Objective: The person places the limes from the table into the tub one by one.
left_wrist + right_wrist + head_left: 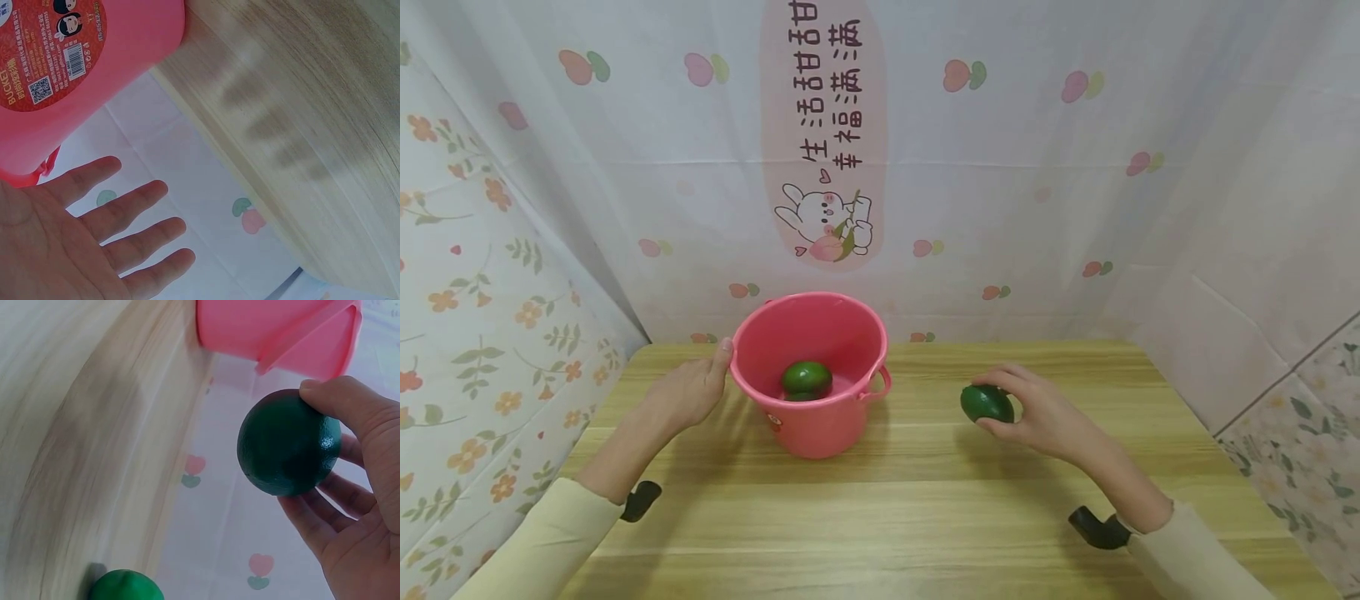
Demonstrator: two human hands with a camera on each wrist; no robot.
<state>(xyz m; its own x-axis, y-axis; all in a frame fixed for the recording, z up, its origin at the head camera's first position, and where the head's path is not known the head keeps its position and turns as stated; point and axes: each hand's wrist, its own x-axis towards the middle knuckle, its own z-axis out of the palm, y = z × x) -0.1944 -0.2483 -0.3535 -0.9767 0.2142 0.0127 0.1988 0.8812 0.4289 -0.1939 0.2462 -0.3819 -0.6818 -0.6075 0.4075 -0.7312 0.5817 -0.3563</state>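
A pink bucket (820, 429) stands on the wooden table, its mouth toward me. Inside it lies a glossy green lime-like fruit (807, 377); whether the green patch below is a second one I cannot tell. My left hand (688, 392) touches the bucket's left rim near the thumb, and its other fingers (134, 206) are straight and spread in the left wrist view. To the bucket's right, my right hand (1037, 412) pinches a dark green lime-like fruit (284, 447) between thumb and fingers, above the table. Another green fruit (127, 587) shows at the right wrist view's bottom edge.
The pale wooden table (880, 525) ends at a patterned cloth (925, 208) hanging behind it. More printed cloth (497, 250) hangs at the left. The bucket's pink handle (880, 385) hangs on its right side.
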